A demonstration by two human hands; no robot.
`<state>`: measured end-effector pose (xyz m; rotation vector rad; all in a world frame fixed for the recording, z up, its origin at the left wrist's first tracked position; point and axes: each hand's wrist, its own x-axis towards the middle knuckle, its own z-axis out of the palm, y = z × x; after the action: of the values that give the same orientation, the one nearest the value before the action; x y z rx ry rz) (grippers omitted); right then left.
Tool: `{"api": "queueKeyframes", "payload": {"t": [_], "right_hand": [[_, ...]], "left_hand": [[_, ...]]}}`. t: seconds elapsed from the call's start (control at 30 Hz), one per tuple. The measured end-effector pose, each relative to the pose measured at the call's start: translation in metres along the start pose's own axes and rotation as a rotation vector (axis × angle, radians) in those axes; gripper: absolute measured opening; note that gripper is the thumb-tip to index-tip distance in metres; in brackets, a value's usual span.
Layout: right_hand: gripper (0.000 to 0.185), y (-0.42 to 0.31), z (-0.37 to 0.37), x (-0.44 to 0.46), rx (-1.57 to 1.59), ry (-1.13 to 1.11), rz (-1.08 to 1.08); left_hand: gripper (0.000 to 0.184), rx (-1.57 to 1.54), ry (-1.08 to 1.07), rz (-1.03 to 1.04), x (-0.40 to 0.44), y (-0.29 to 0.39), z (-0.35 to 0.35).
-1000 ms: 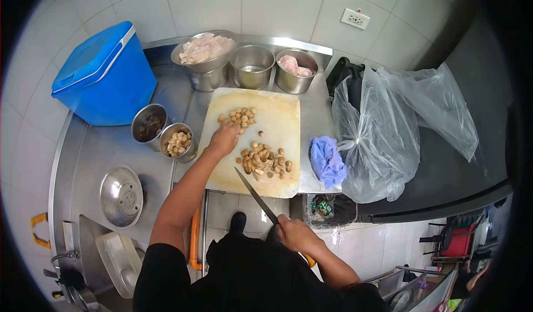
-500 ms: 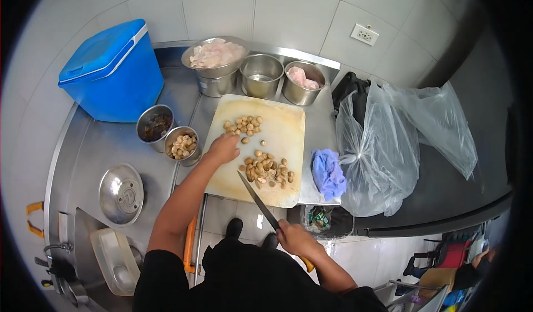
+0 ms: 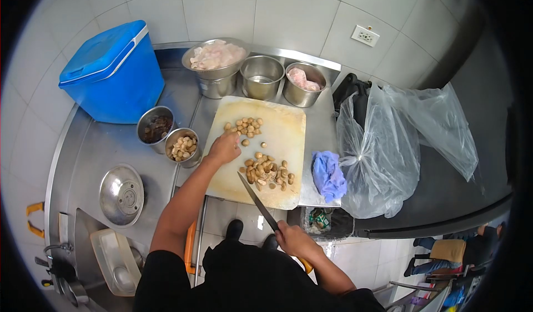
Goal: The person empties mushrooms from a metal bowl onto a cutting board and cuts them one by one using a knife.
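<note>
My right hand [image 3: 294, 240] is wrapped round the yellow handle of a kitchen knife [image 3: 258, 202]. The blade points up and left, its tip over the near part of a worn cutting board [image 3: 290, 126]. Over the board's left side, my left hand [image 3: 224, 148] has its fingers curled closed; whatever they hold is hidden. Just beyond those fingers lies a group of small brown mushrooms [image 3: 250, 126]. A second pile of mushrooms [image 3: 265, 170], some of them cut, lies closer to me, right of the blade tip. A few single mushrooms sit between the two groups.
Left of the board stand a metal pot of pale mushroom pieces [image 3: 183, 147] and a pot with dark contents [image 3: 156, 125]. Behind it are a bowl of raw meat [image 3: 216, 55] and more pots [image 3: 261, 76]. A purple cloth [image 3: 328, 174] and plastic bags [image 3: 383, 156] lie right.
My hands, the knife and the mushrooms look nearly unchanged. In the background at lower right, another person has shifted position.
</note>
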<state>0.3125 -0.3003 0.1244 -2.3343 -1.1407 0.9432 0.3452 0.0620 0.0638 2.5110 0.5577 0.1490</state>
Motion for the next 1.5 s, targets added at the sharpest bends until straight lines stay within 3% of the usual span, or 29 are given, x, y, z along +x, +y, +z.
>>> {"api": "queueKeyframes", "payload": {"t": [0.17,0.23,0.43,0.67,0.73,0.83,1.03,1.5], "right_hand": [[0.027,0.001,0.0,0.004,0.006,0.013,-0.011],[0.028,-0.008,-0.008,0.002,0.088,0.007,0.062],[0.027,-0.007,-0.012,0.002,0.083,-0.011,0.045],[0.024,-0.007,-0.016,0.004,0.018,-0.009,0.044],[0.023,-0.006,-0.015,0.004,-0.003,0.012,0.023],[0.023,-0.011,-0.017,0.001,-0.029,0.017,0.039],[0.022,-0.014,-0.017,-0.009,-0.072,0.04,0.003],[0.018,-0.023,-0.005,-0.005,-0.12,0.032,-0.032]], "left_hand": [[0.024,-0.216,0.126,0.065,-0.042,0.008,-0.007],[0.023,-0.588,-0.079,0.002,-0.074,0.01,0.009],[0.024,-0.542,0.193,0.22,-0.115,0.004,0.046],[0.024,-0.577,0.156,0.158,-0.12,0.0,0.042],[0.024,-0.374,0.2,0.265,-0.119,-0.001,0.042],[0.022,-0.323,0.247,0.279,-0.123,0.0,0.043],[0.017,-0.462,0.214,0.298,-0.126,-0.004,0.042],[0.013,-0.449,0.223,0.262,-0.12,0.001,0.044]]}}
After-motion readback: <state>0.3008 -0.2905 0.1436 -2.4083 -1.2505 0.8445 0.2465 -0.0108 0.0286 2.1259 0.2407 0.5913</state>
